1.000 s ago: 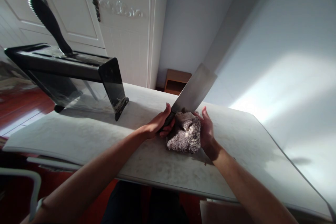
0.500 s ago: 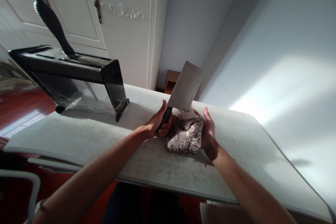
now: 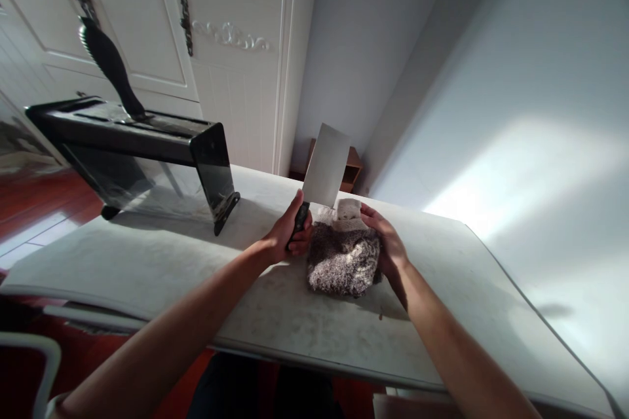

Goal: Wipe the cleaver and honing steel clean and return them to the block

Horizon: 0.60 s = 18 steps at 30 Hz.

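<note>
My left hand (image 3: pixel 289 236) is closed round the black handle of a cleaver (image 3: pixel 325 166), whose broad steel blade stands nearly upright above the table. Just right of it lies a folded grey fluffy cloth (image 3: pixel 344 258) on the pale table (image 3: pixel 147 255). My right hand (image 3: pixel 388 239) rests against the cloth's right side, fingers curled over its far top edge. The blade's lower edge is close above the cloth's far end.
A black knife block (image 3: pixel 147 144) stands at the back left of the table with one black-handled knife (image 3: pixel 109 65) stuck in it. White cupboard doors (image 3: pixel 147 19) are behind, a small wooden shelf (image 3: pixel 350 173) by the wall, and a white chair frame (image 3: pixel 34 366) at the lower left.
The cleaver blade has swung from leaning right to nearly upright and moved left. My right hand has shifted onto the cloth's far top edge. The camera view has tilted slightly.
</note>
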Each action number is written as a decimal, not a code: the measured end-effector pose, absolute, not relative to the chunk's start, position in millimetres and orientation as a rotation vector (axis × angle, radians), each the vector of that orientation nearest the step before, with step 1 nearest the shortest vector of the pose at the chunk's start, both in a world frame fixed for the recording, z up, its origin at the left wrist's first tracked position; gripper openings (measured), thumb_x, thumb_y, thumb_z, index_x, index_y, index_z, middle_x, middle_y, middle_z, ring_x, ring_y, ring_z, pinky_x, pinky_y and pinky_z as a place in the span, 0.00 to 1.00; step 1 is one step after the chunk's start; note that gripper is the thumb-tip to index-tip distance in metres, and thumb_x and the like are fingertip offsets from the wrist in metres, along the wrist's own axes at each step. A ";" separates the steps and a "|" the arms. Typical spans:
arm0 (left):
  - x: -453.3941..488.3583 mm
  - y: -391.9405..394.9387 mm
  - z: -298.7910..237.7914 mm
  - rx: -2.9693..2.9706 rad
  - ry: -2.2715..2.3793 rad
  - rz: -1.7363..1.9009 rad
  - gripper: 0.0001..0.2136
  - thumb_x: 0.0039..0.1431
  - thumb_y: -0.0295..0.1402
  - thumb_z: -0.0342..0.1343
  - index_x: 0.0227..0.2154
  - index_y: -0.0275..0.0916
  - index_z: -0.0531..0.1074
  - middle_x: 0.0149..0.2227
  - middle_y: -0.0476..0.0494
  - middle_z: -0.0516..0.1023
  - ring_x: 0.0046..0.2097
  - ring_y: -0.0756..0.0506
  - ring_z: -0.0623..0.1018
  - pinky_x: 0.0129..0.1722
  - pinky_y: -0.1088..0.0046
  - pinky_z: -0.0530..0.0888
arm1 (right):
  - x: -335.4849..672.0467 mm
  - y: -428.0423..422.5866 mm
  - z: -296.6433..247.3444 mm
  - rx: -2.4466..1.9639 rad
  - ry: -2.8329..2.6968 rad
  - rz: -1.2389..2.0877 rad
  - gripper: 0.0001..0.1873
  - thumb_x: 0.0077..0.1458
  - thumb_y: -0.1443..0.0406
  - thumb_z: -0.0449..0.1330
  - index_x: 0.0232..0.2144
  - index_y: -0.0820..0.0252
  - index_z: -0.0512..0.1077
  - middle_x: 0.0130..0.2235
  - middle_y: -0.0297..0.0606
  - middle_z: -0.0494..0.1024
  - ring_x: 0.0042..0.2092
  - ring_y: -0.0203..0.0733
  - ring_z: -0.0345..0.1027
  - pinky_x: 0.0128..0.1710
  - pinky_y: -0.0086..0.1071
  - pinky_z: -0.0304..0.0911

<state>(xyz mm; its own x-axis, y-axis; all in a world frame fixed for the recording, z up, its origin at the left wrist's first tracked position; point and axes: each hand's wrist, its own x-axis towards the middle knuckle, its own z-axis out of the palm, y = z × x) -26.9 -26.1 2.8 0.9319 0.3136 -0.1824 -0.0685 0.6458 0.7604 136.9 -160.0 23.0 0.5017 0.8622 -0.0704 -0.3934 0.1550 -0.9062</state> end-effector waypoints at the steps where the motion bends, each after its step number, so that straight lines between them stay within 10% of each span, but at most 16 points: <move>1: -26.8 -26.0 2.4 0.856 0.327 0.227 0.30 0.53 0.66 0.45 0.19 0.41 0.56 0.10 0.58 0.51 0.10 0.55 0.50 0.08 0.80 0.50 | 137.1 -160.7 23.9 -1.095 -0.544 1.004 0.18 0.43 0.62 0.69 0.40 0.57 0.75 0.38 0.38 0.82 0.44 0.52 0.76 0.46 0.44 0.70; 6: -25.3 -27.5 0.8 0.980 0.444 0.271 0.30 0.53 0.66 0.45 0.20 0.41 0.57 0.11 0.58 0.52 0.10 0.55 0.51 0.09 0.79 0.49 | 143.9 -173.6 34.2 -1.210 -0.719 1.135 0.21 0.51 0.50 0.64 0.42 0.57 0.77 0.42 0.42 0.82 0.47 0.52 0.75 0.50 0.46 0.68; 18: -21.9 -40.9 0.0 1.315 0.616 0.366 0.29 0.51 0.66 0.48 0.20 0.41 0.58 0.12 0.57 0.54 0.11 0.54 0.54 0.10 0.77 0.50 | 154.2 -185.4 33.6 -1.496 -1.168 1.103 0.24 0.41 0.64 0.73 0.44 0.57 0.78 0.41 0.38 0.83 0.44 0.50 0.76 0.49 0.44 0.69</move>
<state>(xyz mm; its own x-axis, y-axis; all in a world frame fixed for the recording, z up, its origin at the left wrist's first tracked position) -21.9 -40.9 0.0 0.7879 0.5784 -0.2112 0.0908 0.2301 0.9689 154.2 -185.4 33.6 0.1513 0.9823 -0.1104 0.1670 -0.1354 -0.9766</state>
